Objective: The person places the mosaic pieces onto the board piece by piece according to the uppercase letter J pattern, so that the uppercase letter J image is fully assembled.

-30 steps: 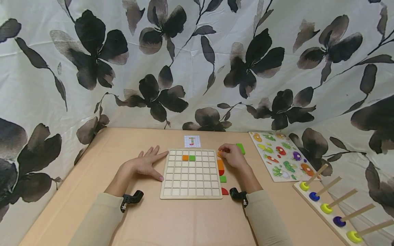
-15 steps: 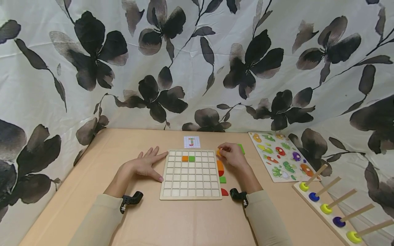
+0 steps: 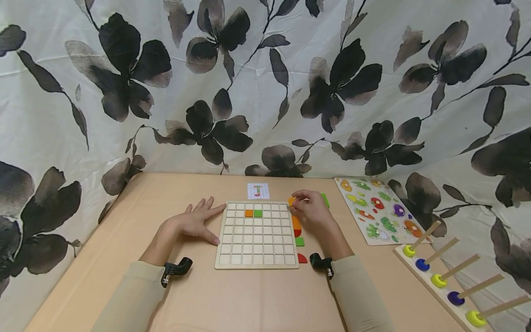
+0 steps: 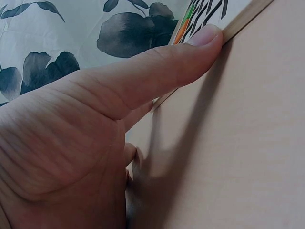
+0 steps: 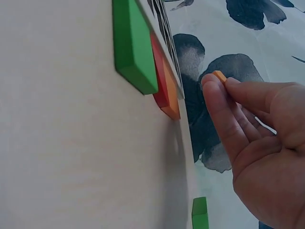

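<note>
A pale wooden grid board lies in the middle of the table in the head view. An orange square tile and a green square tile sit side by side in its upper part. My left hand is spread flat at the board's left edge, thumb and index fingertip touching it. Beyond the board's upper right edge, my right hand pinches a small orange block between thumb and fingertips; fingers cover most of it. In the right wrist view, this block is held up off the table.
Right of the board lie loose orange, red and green blocks. Another green block is beyond my right hand. A card with a J pattern lies behind the board. Farther right are a vegetable picture board and a peg rack.
My right hand has risen slightly and shifted a little left, with the orange block now showing near the board's upper right corner. The left hand has stayed in place.
</note>
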Action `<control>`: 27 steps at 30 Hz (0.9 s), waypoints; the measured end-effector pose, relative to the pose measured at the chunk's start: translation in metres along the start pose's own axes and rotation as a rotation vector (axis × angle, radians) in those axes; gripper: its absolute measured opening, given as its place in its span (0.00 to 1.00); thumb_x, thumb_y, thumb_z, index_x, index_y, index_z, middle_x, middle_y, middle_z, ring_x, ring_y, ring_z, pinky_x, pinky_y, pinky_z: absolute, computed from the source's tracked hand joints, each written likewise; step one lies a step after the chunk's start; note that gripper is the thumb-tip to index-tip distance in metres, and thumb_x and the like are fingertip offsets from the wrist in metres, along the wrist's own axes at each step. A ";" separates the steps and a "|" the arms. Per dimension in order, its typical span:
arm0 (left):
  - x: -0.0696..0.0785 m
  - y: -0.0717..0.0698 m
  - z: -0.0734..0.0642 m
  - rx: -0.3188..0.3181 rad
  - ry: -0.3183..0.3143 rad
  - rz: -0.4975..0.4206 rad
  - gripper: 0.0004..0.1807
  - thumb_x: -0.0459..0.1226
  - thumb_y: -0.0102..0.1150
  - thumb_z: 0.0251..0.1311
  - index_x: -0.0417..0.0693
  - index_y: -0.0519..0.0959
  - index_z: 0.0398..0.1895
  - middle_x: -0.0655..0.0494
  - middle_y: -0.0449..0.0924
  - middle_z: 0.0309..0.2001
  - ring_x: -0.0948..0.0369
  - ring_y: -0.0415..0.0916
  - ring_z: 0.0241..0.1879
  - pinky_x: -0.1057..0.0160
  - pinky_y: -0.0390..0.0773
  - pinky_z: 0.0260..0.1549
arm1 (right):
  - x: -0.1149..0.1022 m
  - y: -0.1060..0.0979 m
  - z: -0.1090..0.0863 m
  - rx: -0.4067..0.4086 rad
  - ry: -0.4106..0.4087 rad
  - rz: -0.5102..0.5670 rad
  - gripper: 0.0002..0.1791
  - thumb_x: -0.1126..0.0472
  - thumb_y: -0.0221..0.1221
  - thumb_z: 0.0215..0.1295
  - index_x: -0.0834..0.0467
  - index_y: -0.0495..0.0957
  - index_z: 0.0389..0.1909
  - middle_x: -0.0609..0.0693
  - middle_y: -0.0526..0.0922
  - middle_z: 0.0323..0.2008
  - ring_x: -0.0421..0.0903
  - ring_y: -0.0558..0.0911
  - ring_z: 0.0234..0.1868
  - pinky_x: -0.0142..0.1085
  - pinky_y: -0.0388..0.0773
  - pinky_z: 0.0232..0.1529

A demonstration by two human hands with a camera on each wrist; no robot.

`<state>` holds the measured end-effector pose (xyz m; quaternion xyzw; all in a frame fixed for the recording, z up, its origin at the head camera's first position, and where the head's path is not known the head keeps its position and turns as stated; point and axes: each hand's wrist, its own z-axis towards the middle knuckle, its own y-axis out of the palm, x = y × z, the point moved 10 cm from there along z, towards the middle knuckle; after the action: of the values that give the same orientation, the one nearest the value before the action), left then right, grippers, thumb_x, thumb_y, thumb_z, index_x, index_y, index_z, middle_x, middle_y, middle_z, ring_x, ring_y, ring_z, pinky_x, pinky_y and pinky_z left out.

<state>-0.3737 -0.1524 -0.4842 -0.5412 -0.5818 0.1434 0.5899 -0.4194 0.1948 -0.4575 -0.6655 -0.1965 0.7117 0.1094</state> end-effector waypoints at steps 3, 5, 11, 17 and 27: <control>0.000 0.001 0.000 0.000 0.005 0.008 0.65 0.62 0.78 0.44 0.59 0.53 0.85 0.35 0.30 0.84 0.34 0.23 0.82 0.27 0.25 0.74 | -0.003 0.002 0.001 -0.015 -0.013 0.023 0.15 0.68 0.66 0.69 0.59 0.83 0.55 0.57 0.79 0.44 0.54 0.83 0.41 0.29 0.83 0.41; 0.000 0.001 0.001 0.001 0.008 0.011 0.65 0.62 0.78 0.44 0.59 0.53 0.85 0.35 0.30 0.84 0.34 0.23 0.82 0.27 0.25 0.74 | -0.005 0.005 0.001 -0.030 -0.011 0.048 0.16 0.68 0.67 0.68 0.60 0.83 0.55 0.57 0.79 0.44 0.55 0.84 0.41 0.30 0.85 0.42; 0.000 0.001 0.000 0.001 0.009 0.017 0.66 0.63 0.78 0.43 0.59 0.53 0.85 0.35 0.30 0.84 0.34 0.24 0.83 0.26 0.25 0.74 | -0.012 0.011 0.000 -0.063 -0.009 0.062 0.17 0.67 0.67 0.68 0.61 0.82 0.57 0.58 0.80 0.44 0.57 0.85 0.43 0.38 0.88 0.47; 0.002 0.000 0.001 0.000 0.015 0.023 0.66 0.63 0.78 0.44 0.59 0.53 0.85 0.35 0.30 0.84 0.34 0.24 0.83 0.26 0.26 0.74 | -0.024 0.014 -0.003 -0.054 -0.061 0.005 0.16 0.65 0.68 0.68 0.60 0.84 0.55 0.58 0.84 0.43 0.59 0.84 0.42 0.48 0.88 0.48; 0.003 0.000 0.000 -0.001 0.026 0.023 0.65 0.62 0.78 0.45 0.57 0.53 0.85 0.33 0.30 0.84 0.33 0.24 0.82 0.25 0.27 0.73 | -0.039 0.030 -0.005 -0.070 -0.118 0.003 0.16 0.67 0.68 0.67 0.66 0.84 0.54 0.58 0.86 0.38 0.58 0.89 0.39 0.35 0.88 0.39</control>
<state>-0.3729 -0.1496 -0.4827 -0.5500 -0.5676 0.1430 0.5957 -0.4075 0.1523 -0.4349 -0.6259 -0.2263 0.7427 0.0733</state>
